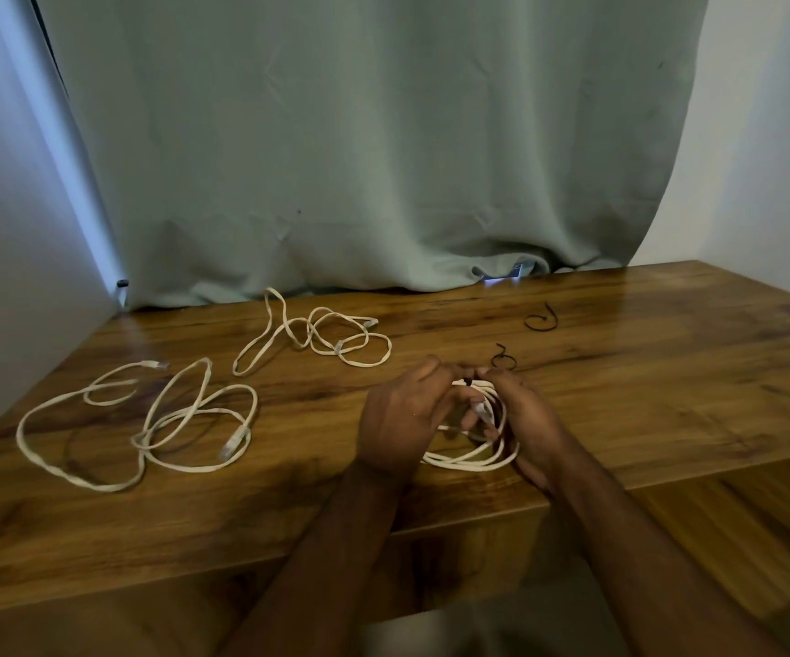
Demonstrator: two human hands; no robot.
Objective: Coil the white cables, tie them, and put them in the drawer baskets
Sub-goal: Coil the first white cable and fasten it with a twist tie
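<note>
Wood-grain table before a pale green curtain: a person's left hand and right hand meet over a coil of white cable near the front edge, fingers of both curled in, pinching a small black tie at the coil's top. Both wrists angle inward, forearms reaching up from below. If the pinch slackens before the tie is cinched, the loops would likely spring apart. Two loose cables, one at left and one farther back, lie uncoiled; spare ties wait beyond. No drawer baskets are in view.
</note>
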